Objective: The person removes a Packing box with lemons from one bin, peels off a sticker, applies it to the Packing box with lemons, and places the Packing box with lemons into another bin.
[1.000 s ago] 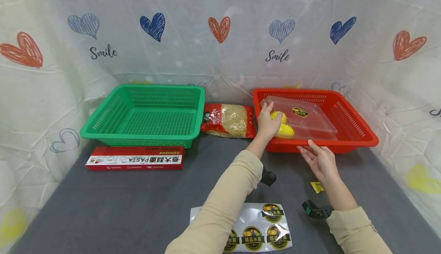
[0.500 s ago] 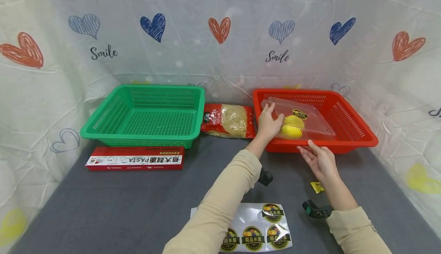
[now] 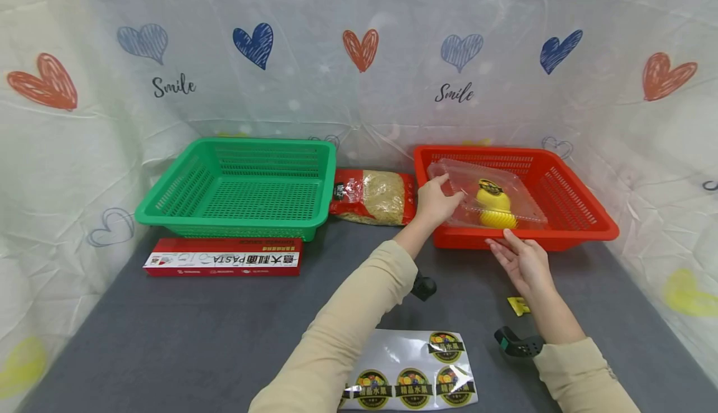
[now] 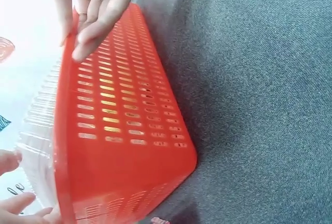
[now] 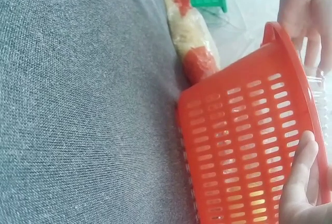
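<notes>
A clear plastic box point(image 3: 524, 204) with a black-and-gold round sticker point(image 3: 490, 187) lies tilted in the red basket point(image 3: 583, 233). Rounded yellow fruit point(image 3: 497, 210) shows through its lid and ribbed side. My left hand point(image 3: 436, 204) holds the box by its left end, thumb and fingers spread over the corner; the left wrist view shows those fingertips against the clear plastic. My right hand point(image 3: 524, 265) grips the basket's front rim. In the right wrist view its thumb point(image 5: 306, 149) lies on the outer wall; the other fingers are partly hidden there.
A green basket point(image 3: 232, 221) stands at the left, a red pasta box point(image 3: 221, 257) before it. Between the baskets lies a red-and-clear bag point(image 3: 381, 196). A sticker sheet point(image 3: 415, 363) is in front, a small yellow packet point(image 3: 518, 306) near my right wrist.
The yellow fruit inside the clear box has rolled to the right, away from my left hand. Both hands have kept nearly the same place; the left forearm has shifted slightly left.
</notes>
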The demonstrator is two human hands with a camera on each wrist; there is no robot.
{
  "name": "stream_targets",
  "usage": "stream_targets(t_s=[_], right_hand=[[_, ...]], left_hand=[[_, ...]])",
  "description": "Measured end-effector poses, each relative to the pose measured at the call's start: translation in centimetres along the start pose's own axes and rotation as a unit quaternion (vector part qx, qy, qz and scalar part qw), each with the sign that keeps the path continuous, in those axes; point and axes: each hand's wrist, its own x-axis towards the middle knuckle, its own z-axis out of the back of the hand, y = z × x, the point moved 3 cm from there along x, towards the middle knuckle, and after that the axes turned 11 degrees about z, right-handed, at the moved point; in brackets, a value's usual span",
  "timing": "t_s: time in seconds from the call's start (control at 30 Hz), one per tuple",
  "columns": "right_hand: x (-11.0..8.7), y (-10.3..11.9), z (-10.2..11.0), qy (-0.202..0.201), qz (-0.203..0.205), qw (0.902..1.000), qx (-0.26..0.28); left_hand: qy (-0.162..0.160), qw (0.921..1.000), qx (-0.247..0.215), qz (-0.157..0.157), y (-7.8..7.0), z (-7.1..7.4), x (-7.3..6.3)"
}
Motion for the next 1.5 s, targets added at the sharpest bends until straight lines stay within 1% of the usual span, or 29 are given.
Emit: stream_targets(t_s=[0.1, 0.17, 0.2, 0.3, 0.4, 0.5, 0.57, 0.63, 0.7, 0.77, 0.83, 0.87, 0.9, 0.97, 1.03, 1.1, 1.17, 1.27, 1.33, 1.43, 1.47, 1.5], right_hand=[[0.0, 0.1, 0.0, 0.002, -0.002, 1.0000, 0.001], [0.0, 0.1, 0.0, 0.005, -0.004, 1.0000, 0.002], [0.0, 0.1, 0.0, 0.006, -0.004, 1.0000, 0.001], [0.1, 0.2, 0.0, 0.009, -0.004, 1.0000, -0.001], [0.0, 0.2, 0.0, 0.010, -0.005, 0.9999, -0.001], [-0.1, 0.2, 0.0, 0.006, -0.006, 1.0000, -0.005], [-0.1, 0.1, 0.0, 0.005, -0.007, 0.9999, -0.007], [-0.1, 0.1, 0.0, 0.009, -0.005, 0.9999, -0.010], [-0.1, 0.2, 0.0, 0.015, -0.002, 0.9999, -0.008], [-0.1, 0.2, 0.0, 0.020, -0.001, 0.9998, -0.006], [-0.1, 0.2, 0.0, 0.021, 0.000, 0.9998, -0.006], [-0.1, 0.2, 0.0, 0.021, 0.000, 0.9998, -0.006], [-0.1, 0.2, 0.0, 0.020, -0.001, 0.9998, -0.008], [-0.1, 0.1, 0.0, 0.016, -0.002, 0.9998, -0.012], [-0.1, 0.1, 0.0, 0.012, -0.002, 0.9998, -0.017], [-0.1, 0.1, 0.0, 0.008, -0.004, 0.9998, -0.021], [-0.1, 0.0, 0.0, 0.006, -0.005, 0.9997, -0.023], [-0.1, 0.1, 0.0, 0.005, -0.003, 0.9996, -0.027], [-0.1, 0.1, 0.0, 0.007, -0.001, 0.9996, -0.027], [-0.1, 0.1, 0.0, 0.010, 0.000, 0.9996, -0.027], [-0.1, 0.1, 0.1, 0.011, 0.000, 0.9996, -0.027], [-0.1, 0.1, 0.1, 0.012, 0.000, 0.9996, -0.027]], left_hand=[[0.010, 0.9998, 0.007, 0.017, -0.1, 0.2, -0.3], [0.023, 0.9992, 0.021, 0.026, -0.1, 0.2, -0.6], [0.030, 0.9987, 0.032, 0.025, -0.1, 0.2, -0.7], [0.046, 0.9953, 0.086, 0.002, -0.1, 0.2, -1.0], [0.054, 0.9869, 0.149, -0.032, 0.0, -0.1, -1.2], [0.058, 0.9744, 0.212, -0.049, 0.2, -0.5, -1.2], [0.058, 0.9631, 0.257, -0.054, 0.2, -0.8, -1.2], [0.057, 0.9469, 0.310, -0.063, 0.1, -1.2, -1.2], [0.052, 0.9277, 0.361, -0.077, 0.0, -1.6, -1.2], [0.049, 0.9119, 0.398, -0.086, -0.1, -1.9, -1.3], [0.045, 0.9021, 0.420, -0.091, -0.1, -2.1, -1.3], [0.043, 0.8995, 0.425, -0.093, -0.1, -2.2, -1.2], [0.038, 0.8987, 0.426, -0.096, -0.1, -2.2, -1.2], [0.027, 0.9026, 0.419, -0.094, 0.0, -2.2, -1.0], [0.016, 0.9086, 0.407, -0.094, 0.0, -2.1, -0.9], [0.008, 0.9181, 0.385, -0.095, 0.1, -2.0, -0.8], [0.002, 0.9227, 0.373, -0.099, 0.1, -1.9, -0.8], [-0.001, 0.9218, 0.371, -0.112, 0.1, -1.8, -0.7], [-0.004, 0.9168, 0.382, -0.116, 0.1, -1.9, -0.7], [-0.001, 0.9126, 0.394, -0.110, 0.0, -2.0, -0.8], [0.001, 0.9124, 0.395, -0.106, 0.1, -2.0, -0.8], [0.001, 0.9098, 0.401, -0.105, 0.1, -2.1, -0.8]])
